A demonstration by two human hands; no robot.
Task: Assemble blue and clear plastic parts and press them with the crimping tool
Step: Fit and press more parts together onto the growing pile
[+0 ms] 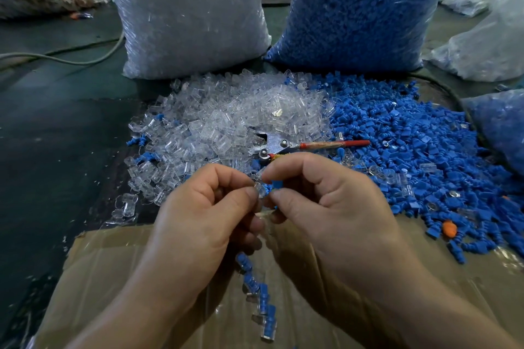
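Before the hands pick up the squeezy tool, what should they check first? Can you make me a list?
1. The clear part is pinched in the left hand: ok.
2. The blue part is pinched in the right hand: ok.
3. The blue part is pushed fully into the clear part: cannot tell, the fingers cover the joint.
4. The crimping tool lies close, just beyond the hands: ok.
5. A hand is free to take the crimping tool: not ok, both hold parts.
6. The tool's head is free of loose pieces: cannot tell, the pile of clear parts half covers it.
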